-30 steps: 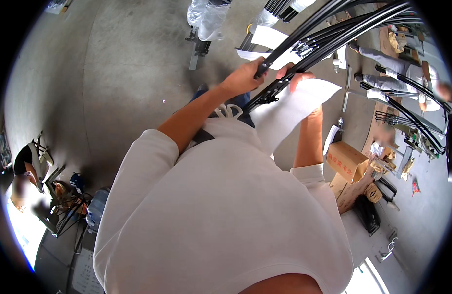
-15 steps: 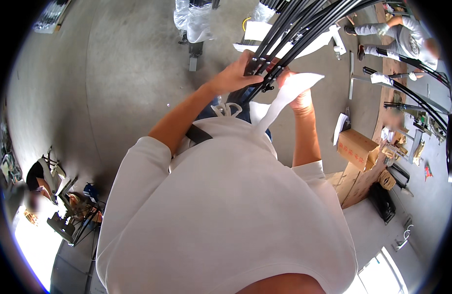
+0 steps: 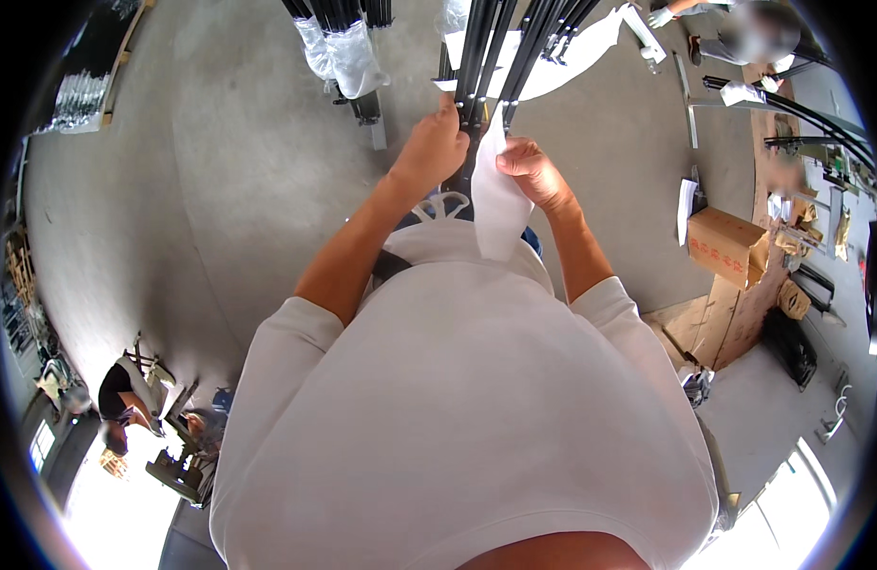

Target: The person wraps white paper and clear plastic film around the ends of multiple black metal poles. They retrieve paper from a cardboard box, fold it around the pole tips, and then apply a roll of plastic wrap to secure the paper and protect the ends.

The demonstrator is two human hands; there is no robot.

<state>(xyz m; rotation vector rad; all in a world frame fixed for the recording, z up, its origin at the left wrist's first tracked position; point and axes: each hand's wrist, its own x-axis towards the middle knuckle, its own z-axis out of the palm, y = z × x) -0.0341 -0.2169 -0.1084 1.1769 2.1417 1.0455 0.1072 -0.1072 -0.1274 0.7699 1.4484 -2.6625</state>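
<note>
In front of me stands a bundle of long black metal tubes (image 3: 475, 62), with small silver fasteners near the lower ends. My left hand (image 3: 431, 147) is closed around the bundle's lower left side; some of its fingers are hidden. A soft white sheet (image 3: 500, 204), perhaps foam or paper, hangs as a strip beside the tubes and reaches down to my shirt. My right hand (image 3: 535, 176) pinches this strip's right edge between thumb and fingers. More white sheeting (image 3: 576, 66) spreads behind the tubes.
Another bundle of black tubes, its end wrapped in clear plastic (image 3: 353, 59), stands ahead on the left. A cardboard box (image 3: 728, 247) sits at right. Co-workers (image 3: 125, 394) appear at lower left and upper right. A loaded pallet (image 3: 92, 71) lies far left.
The tubes have swung from leaning right to nearly upright. My right hand has moved left and now pinches the white strip, which hangs down. My left hand stays at the tubes.
</note>
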